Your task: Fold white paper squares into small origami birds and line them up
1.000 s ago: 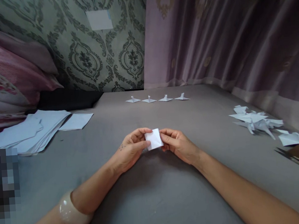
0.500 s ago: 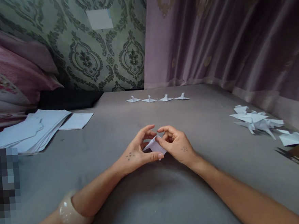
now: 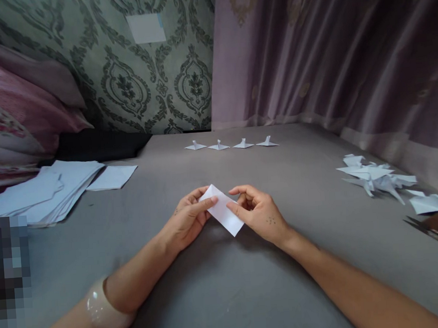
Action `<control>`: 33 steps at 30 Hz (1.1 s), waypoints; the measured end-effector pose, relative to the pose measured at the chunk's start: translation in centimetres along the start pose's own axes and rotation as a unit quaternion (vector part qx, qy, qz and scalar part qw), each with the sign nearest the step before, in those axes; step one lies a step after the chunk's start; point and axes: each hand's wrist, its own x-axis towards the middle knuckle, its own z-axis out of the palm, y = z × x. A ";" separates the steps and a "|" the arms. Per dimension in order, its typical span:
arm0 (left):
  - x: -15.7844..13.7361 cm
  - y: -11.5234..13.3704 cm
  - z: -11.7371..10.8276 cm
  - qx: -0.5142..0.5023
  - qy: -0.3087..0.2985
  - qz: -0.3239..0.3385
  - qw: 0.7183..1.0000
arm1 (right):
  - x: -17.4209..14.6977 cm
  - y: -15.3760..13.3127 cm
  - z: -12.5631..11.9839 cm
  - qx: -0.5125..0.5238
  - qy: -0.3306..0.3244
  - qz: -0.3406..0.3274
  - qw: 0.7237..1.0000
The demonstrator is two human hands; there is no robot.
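A small folded piece of white paper (image 3: 224, 213) is held between my two hands, a little above the grey surface. My left hand (image 3: 188, 213) pinches its upper left side, the thumb lying on the face of the paper and the fingers behind it. On the other side, my right hand (image 3: 262, 211) grips the right edge with its thumb in front and its fingers curled. The paper looks like a tilted, flat rectangle with one corner pointing down. Its back is hidden.
Several folded paper figures (image 3: 243, 143) stand in a row at the back. More folded paper pieces (image 3: 377, 175) lie heaped at the right, near a pair of scissors (image 3: 416, 224). Paper sheets (image 3: 74, 189) are stacked at the left. A grey cloth (image 3: 176, 297) covers the surface.
My left hand has shifted left and turned, its thumb now higher on the paper. The paper now lies flat toward me, showing a larger face. The right hand stays nearly in place.
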 end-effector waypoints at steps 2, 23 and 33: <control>0.1 -0.1 0.1 -0.010 -0.009 0.000 1.000 | 0.0 -0.1 0.0 -0.005 0.003 -0.006 1.000; 0.0 -0.3 0.0 -0.003 -0.013 0.000 1.000 | -0.7 -0.8 0.3 0.019 -0.020 -0.074 0.997; -0.4 -0.5 0.0 0.060 -0.111 0.009 0.992 | 0.0 -1.6 -0.3 0.186 -0.059 0.038 0.980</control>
